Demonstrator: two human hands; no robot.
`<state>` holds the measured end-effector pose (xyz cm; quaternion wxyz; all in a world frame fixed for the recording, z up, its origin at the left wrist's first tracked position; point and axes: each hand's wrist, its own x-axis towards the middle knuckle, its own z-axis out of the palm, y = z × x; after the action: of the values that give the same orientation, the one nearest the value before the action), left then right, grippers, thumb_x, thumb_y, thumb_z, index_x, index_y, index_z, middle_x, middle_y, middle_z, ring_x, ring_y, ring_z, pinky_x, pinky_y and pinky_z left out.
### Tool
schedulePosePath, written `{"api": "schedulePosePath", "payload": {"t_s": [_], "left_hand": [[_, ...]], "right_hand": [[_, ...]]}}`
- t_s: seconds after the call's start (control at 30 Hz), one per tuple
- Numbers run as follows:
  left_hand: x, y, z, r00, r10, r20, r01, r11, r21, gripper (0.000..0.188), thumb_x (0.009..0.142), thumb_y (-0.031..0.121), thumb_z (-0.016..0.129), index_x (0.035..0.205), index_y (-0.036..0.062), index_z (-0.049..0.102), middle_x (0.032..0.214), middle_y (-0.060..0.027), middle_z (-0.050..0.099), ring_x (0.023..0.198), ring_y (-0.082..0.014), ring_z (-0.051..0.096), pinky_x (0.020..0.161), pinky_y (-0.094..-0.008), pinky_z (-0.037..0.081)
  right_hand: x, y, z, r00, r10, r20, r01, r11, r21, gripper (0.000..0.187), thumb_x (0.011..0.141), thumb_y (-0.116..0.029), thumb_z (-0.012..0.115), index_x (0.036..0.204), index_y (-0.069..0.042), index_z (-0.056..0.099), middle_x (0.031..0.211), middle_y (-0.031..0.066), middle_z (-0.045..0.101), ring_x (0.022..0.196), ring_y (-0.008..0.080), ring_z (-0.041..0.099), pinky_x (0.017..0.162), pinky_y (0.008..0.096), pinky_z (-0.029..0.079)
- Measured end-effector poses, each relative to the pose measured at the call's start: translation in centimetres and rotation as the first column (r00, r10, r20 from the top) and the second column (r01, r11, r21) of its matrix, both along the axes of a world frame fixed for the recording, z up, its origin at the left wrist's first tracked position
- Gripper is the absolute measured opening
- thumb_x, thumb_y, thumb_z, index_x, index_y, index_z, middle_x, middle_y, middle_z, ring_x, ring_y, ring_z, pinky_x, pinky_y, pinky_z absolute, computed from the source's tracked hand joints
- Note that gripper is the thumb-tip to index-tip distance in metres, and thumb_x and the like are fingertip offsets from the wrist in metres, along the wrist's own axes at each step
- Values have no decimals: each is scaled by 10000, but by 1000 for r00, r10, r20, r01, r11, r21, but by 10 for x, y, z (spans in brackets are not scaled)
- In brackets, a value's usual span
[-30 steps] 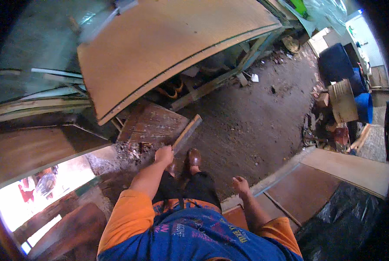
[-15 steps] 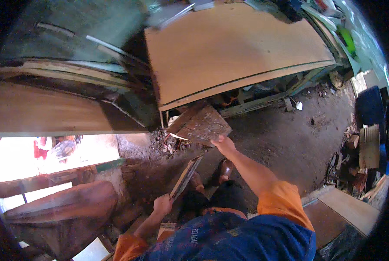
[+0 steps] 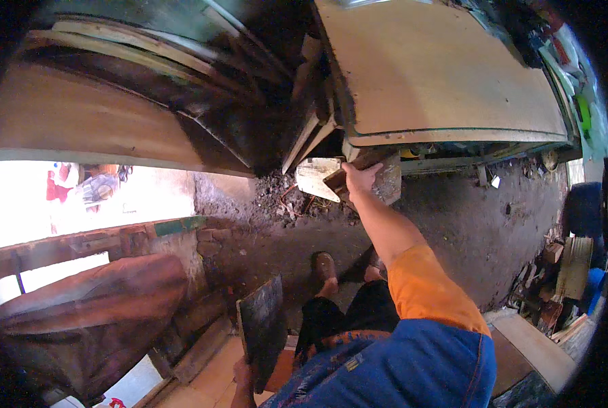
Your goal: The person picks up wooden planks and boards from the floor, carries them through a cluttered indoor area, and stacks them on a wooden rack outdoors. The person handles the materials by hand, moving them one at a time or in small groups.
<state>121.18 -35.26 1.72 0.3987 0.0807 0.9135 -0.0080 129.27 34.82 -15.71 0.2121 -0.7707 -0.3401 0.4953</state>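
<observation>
My right hand (image 3: 360, 178) reaches forward to the near left corner of the big wooden table. It grips a worn wooden board (image 3: 387, 178), its thumb stretched across the top. Beside that board lies a pale whitish panel (image 3: 319, 178). My left hand (image 3: 244, 372) is low at my left side, partly cut off from sight by what it carries. It holds a dark, flat board (image 3: 263, 326) upright by its lower edge.
The wooden table (image 3: 440, 75) fills the far right. Boards (image 3: 311, 139) lean at its left end, near a long wooden panel (image 3: 100, 122). Debris (image 3: 290, 200) lies on the dirt floor (image 3: 447, 231). A reddish-brown cloth (image 3: 113, 292) drapes at left; scrap wood (image 3: 576, 268) is stacked at right.
My right hand has pushed its board forward to the table's corner. My left hand has dropped back, and its board now shows its broad dark face. The view has shifted left.
</observation>
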Motion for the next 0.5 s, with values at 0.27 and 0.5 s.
{"api": "schedulePosePath", "payload": {"t_s": [0.27,0.5], "left_hand": [[0,-19,28,992,-101,-70,95,991,-90,375,776,268,715,1134,159,704,954,-166,725,923,-394,687,815,-507,538],[16,-43,12,979,-201,-33,198,977,-72,338,774,226,743,1086,107,690,947,-199,708,917,-415,676,809,-526,537]], "right_hand": [[-1,-27,21,981,-55,-188,83,986,147,1210,661,-208,844,1583,-118,67,1425,248,450,1284,383,486,1073,459,417],[75,-71,30,979,-86,-186,115,982,153,1083,679,-19,733,1551,-159,106,1372,130,450,1201,302,485,1023,444,400]]}}
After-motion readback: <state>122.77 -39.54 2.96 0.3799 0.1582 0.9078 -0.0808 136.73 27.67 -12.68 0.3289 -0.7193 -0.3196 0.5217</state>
